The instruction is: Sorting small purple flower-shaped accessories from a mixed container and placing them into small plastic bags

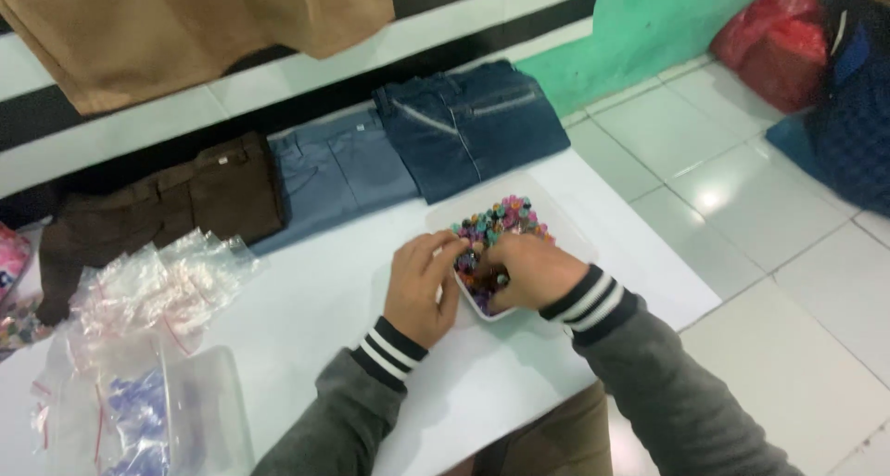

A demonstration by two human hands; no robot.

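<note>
White tiled flooring surrounds a white bench point(306, 300), seen from above. Nearest the viewer, two grey sleeves with black-and-white striped cuffs are seen reaching forward. Off to the left of the hands, near the front edge, a clear plastic box point(199, 411) and a heap of small clear bags point(158, 286) are laid out. The left hand point(422, 286) is curled, its fingertips resting against the near-left rim of a small white tray point(491, 311). Just to its right, the right hand point(528, 270) is bent down into the tray, fingers pressed together among small colourful beads point(505, 218); whether a bead is pinched cannot be told. The beads are piled in the tray, under and just beyond the right hand. Farther back, beyond both hands, three folded pairs of trousers are laid side by side: dark blue jeans point(473, 124), grey-blue jeans point(338, 175) and brown trousers point(167, 212). A red bag point(774, 45) is seen far right on the floor.
</note>
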